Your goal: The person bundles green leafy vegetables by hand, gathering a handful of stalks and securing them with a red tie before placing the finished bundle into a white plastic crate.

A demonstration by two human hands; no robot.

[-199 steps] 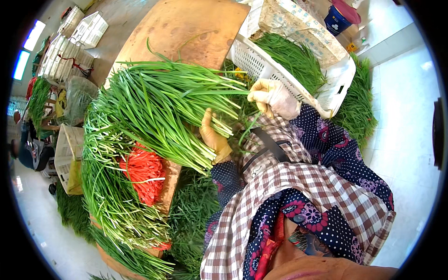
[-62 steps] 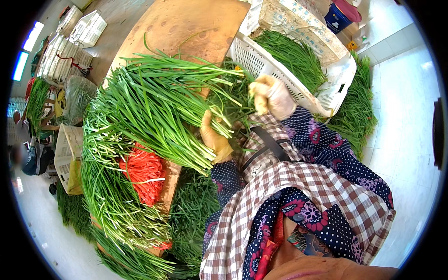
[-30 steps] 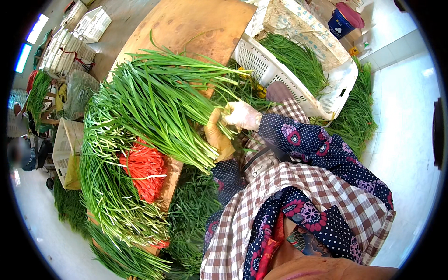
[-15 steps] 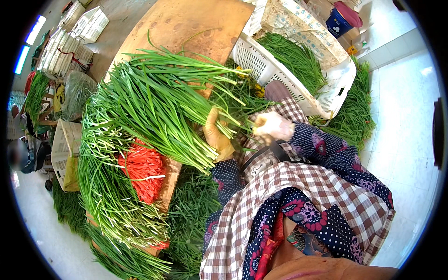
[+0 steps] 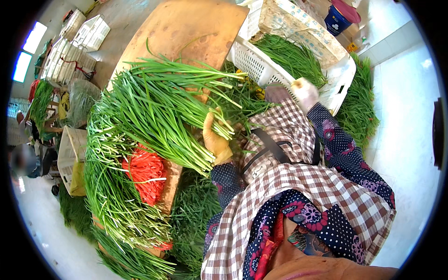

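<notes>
My left hand (image 5: 216,140), in what looks like a thin yellowish glove, grips the cut ends of some long green chives (image 5: 163,112). Their leaves fan out to the left over a larger chive pile on the wooden table. Over by the near rim of a white plastic crate (image 5: 261,60) is my right hand (image 5: 305,94), pale and partly blurred. Its fingers look curled in; whatever they may hold cannot be made out. Red ties (image 5: 145,175) lie bundled on the pile, left of my left forearm.
The wooden table (image 5: 186,23) curves away at the far left. More chives fill the crate and lie on the floor to its right (image 5: 359,102). Loose greens (image 5: 193,210) sit between table and apron. A dark blue bucket (image 5: 337,21) and stacked white crates (image 5: 70,60) stand farther off.
My right hand has moved away from the cut ends, up and right to the crate's edge. My left hand keeps its grip on the chives, nearly in place.
</notes>
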